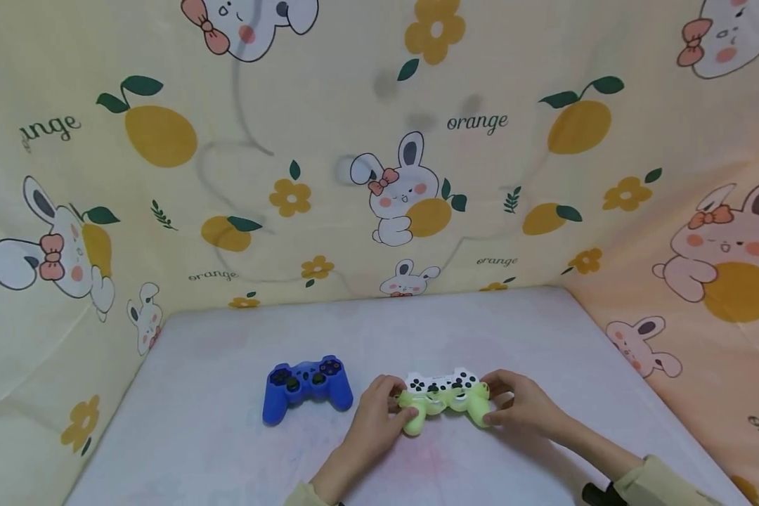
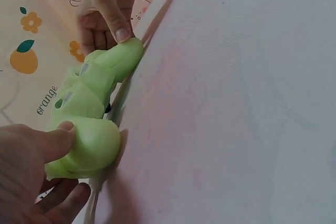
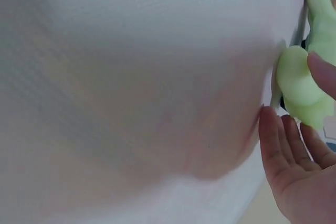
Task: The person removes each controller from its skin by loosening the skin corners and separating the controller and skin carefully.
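Observation:
In the head view a white game controller (image 1: 441, 384) lies on the table, with a light green silicone cover (image 1: 478, 404) over its lower part and both handles. Its black-buttoned upper face shows bare. My left hand (image 1: 374, 420) grips the left end, thumb on the handle and fingers around the side. At the other end my right hand (image 1: 526, 405) pinches the covered handle, its thumb low on the handle and index finger near the upper corner. In the left wrist view the cover (image 2: 86, 95) looks loose and wrinkled between the handles.
A blue game controller (image 1: 306, 385) sits left of my left hand, handles toward me. The table (image 1: 228, 457) has a pale cloth over it. Patterned fabric walls (image 1: 329, 105) with rabbits and oranges stand at the back and both sides.

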A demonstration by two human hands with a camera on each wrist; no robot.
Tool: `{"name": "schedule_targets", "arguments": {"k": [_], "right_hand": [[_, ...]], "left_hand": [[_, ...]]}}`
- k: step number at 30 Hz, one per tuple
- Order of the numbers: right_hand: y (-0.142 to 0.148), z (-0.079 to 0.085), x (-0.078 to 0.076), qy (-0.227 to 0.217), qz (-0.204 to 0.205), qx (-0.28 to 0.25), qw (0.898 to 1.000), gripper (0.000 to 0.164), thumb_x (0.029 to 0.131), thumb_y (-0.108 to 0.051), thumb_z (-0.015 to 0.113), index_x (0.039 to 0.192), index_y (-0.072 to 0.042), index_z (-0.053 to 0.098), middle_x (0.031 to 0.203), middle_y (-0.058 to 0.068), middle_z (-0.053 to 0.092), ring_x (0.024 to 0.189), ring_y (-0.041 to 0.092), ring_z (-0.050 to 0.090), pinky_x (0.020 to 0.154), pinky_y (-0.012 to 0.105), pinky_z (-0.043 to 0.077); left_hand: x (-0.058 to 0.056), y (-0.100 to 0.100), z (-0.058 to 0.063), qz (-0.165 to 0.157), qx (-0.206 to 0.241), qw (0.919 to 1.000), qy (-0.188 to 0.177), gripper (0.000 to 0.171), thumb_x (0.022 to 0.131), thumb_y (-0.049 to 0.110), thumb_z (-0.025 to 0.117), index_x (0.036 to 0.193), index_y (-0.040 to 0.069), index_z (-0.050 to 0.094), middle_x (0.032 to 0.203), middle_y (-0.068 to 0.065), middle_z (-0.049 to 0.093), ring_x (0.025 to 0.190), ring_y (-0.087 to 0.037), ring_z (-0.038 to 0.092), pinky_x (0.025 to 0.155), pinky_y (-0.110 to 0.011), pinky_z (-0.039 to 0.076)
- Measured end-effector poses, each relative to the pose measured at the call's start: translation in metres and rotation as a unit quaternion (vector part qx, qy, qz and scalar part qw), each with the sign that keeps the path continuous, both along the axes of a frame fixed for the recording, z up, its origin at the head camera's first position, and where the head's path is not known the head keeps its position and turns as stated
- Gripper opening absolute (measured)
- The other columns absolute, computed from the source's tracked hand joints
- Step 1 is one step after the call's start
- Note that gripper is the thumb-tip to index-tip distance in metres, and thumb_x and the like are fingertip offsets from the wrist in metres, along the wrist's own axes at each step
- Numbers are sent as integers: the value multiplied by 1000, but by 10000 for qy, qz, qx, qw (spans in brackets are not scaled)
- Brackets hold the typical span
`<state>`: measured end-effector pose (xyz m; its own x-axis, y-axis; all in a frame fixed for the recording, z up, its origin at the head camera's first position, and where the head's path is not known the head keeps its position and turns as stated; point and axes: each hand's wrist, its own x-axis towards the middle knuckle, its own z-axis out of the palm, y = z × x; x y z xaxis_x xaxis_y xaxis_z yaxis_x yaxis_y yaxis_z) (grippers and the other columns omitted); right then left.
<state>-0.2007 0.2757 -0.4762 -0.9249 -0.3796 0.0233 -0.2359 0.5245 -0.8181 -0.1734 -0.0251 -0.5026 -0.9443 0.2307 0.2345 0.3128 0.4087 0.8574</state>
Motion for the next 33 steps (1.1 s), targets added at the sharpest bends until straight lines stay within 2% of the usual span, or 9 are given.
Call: {"name": "schedule_targets", "arguments": {"k": [4, 8, 12, 16, 23, 33], "right_hand": [[-4, 0, 3, -42, -103, -21, 9999, 61, 64, -7, 90, 116, 4, 60, 102, 9, 65, 92, 28, 62, 74, 34, 56], [-5, -1, 7, -40, -350, 61, 9994, 62, 63, -6, 90, 117, 2, 60, 102, 8, 65, 89, 26, 63, 73, 32, 56], [-5, -2, 8, -51, -410, -82, 9991, 63, 63, -4, 90, 117, 1, 59, 103, 11, 64, 83, 25, 65, 68, 30, 56], [-3, -2, 2, 36, -322, -153, 9994, 58, 60, -5, 92, 109, -2, 61, 100, 10, 64, 82, 25, 65, 68, 31, 56], [0, -1, -8, 170, -125, 106, 9997, 55, 57, -12, 95, 101, -8, 62, 98, 7, 64, 84, 24, 63, 72, 33, 56], [2, -1, -12, 341, 42, 344, 9988, 51, 56, -17, 95, 94, -12, 61, 91, 3, 63, 83, 26, 60, 69, 33, 54]], "left_hand": [[0, 0, -1, 4, -158, 9999, -12, 35, 84, 13, 79, 111, 7, 58, 106, 0, 54, 85, -8, 62, 76, -21, 53], [0, 0, -4, -11, -365, 9992, 140, 37, 84, 17, 80, 112, 8, 58, 107, 1, 54, 88, -10, 61, 78, -22, 52], [-2, -1, -6, -38, -252, 9992, 292, 35, 82, 19, 82, 107, 11, 60, 104, 3, 56, 93, -12, 61, 80, -23, 52], [-5, -4, -6, -147, -127, 9992, 342, 33, 81, 20, 82, 105, 12, 61, 103, 5, 57, 97, -13, 60, 82, -24, 52], [-7, -9, -3, -306, -271, 9984, 385, 47, 71, 27, 90, 104, 14, 59, 102, 7, 57, 97, -13, 59, 83, -25, 52], [-12, -10, -5, -414, 86, 9989, 177, 37, 68, 21, 92, 89, 14, 62, 88, 7, 60, 84, -8, 60, 73, -25, 54]]}}
